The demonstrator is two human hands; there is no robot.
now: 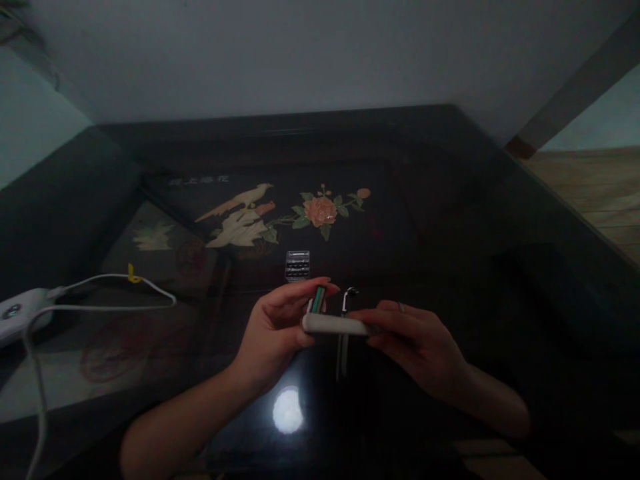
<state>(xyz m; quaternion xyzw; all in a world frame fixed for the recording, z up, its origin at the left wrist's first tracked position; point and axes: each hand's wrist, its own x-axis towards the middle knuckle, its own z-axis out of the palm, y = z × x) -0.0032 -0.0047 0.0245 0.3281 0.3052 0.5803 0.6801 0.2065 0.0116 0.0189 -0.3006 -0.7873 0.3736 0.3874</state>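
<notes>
Above the dark shiny bench (450, 220), held up between both hands: left hand (274, 333) pinching a small green-striped piece (317, 298), right hand (419, 343) fingers closed round a white handle (334, 325), close together for lining up, metal razor (345, 333) lying below.

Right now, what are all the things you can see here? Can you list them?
white bar: one, white, held between both hands
razor cartridge: one, green and dark, at the left fingertips
metal razor handle: one, silvery, on the table under the hands
blade pack: one, clear with dark slots, behind the hands
table: one, dark, glossy, bird-and-flower inlay
white device: one, far left, white cable attached
yellow clip: one, on the cable
ring: one, on a right finger
left hand: holds the bar's left end
right hand: holds the bar's right end
</notes>
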